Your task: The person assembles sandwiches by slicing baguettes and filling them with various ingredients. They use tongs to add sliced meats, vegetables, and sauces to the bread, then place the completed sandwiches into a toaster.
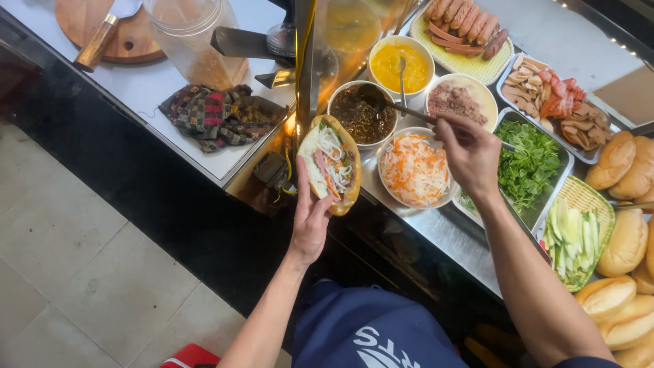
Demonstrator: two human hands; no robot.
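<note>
1. The left hand [310, 217] was closed around a split, filled bread roll [332, 163], cradling it from below with the thumb lying up along its near edge.
2. The roll's long axis ran away from the person, slightly tilted to the right at its near end; the cut side faced up, showing shredded white and orange pickle, herbs and a pink slice of meat.
3. The roll was held in the air at the counter's front edge, just left of the bowl of shredded pickle [415, 170] and just in front of the bowl of dark sauce [361, 112].
4. The left forearm rose from the lower frame, wrist bent back, palm turned upward.
5. The right hand [470, 155] was clenched on the handle of a long spoon [402, 108], knuckles up, above the pickle bowl's far rim.
6. The spoon slanted up and left, its bowl end dipped in the dark sauce.
7. The right arm reached in from the lower right, crossing beside the tray of green herbs [531, 163].
</note>
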